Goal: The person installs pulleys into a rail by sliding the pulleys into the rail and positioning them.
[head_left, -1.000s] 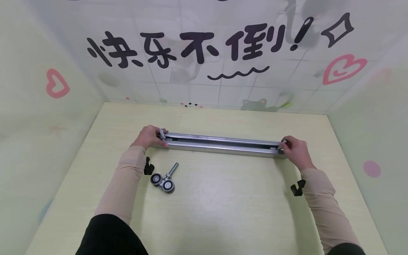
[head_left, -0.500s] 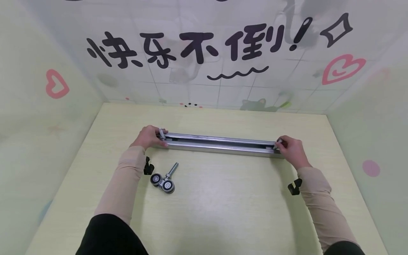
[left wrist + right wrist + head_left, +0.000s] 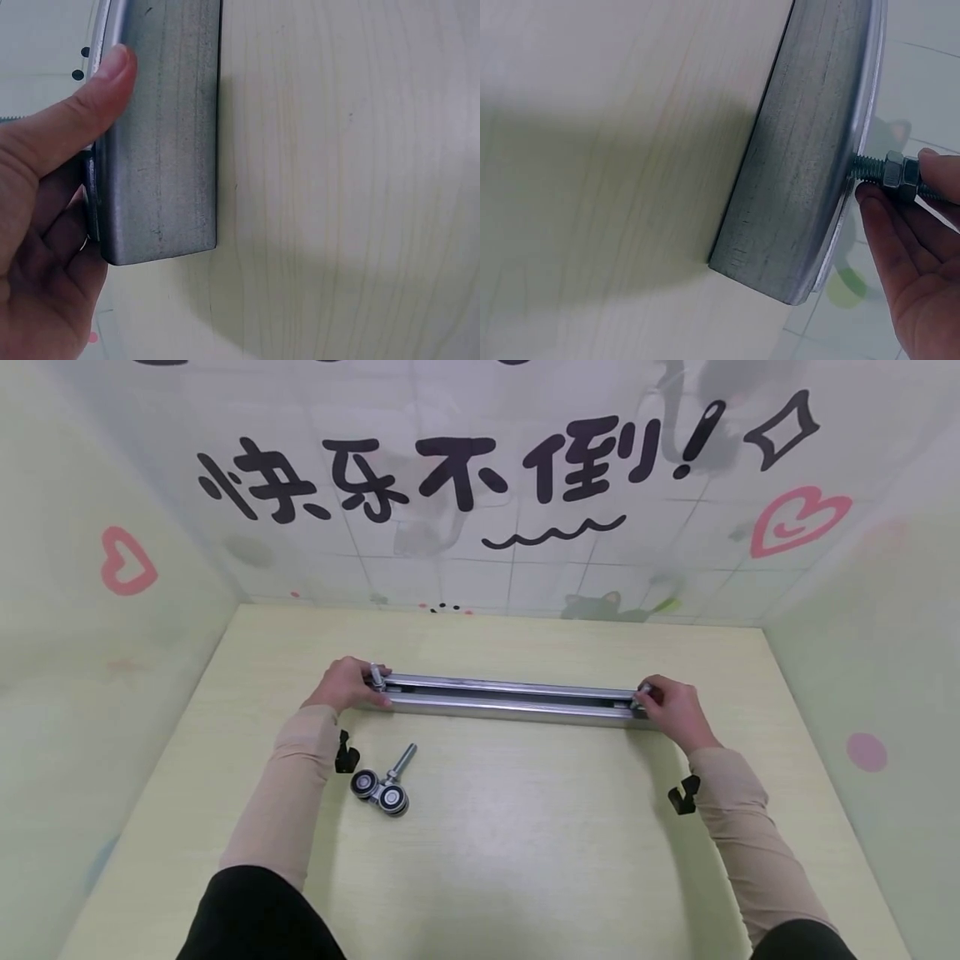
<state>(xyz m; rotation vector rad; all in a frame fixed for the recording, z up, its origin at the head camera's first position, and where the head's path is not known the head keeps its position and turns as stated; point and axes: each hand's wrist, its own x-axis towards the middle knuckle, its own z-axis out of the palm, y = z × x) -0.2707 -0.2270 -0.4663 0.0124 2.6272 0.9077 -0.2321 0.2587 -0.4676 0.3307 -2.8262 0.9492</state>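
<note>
Viewing the tabletop (image 3: 540,835), we found the slotted metal rail (image 3: 510,705) lying near its far edge and roughly parallel to it, slot upward. We recorded the left hand (image 3: 347,683) grasping the rail's left end, thumb over the near lip; a bolt (image 3: 377,677) stood there, though we could not tell whether the fingers touched it. At the other end, the right hand (image 3: 675,706) pinched a nut-fitted threaded bolt (image 3: 892,171) rising from the slot. We noted a wheeled roller (image 3: 378,791) left of centre, nearer the tabletop's near edge than the rail.
</note>
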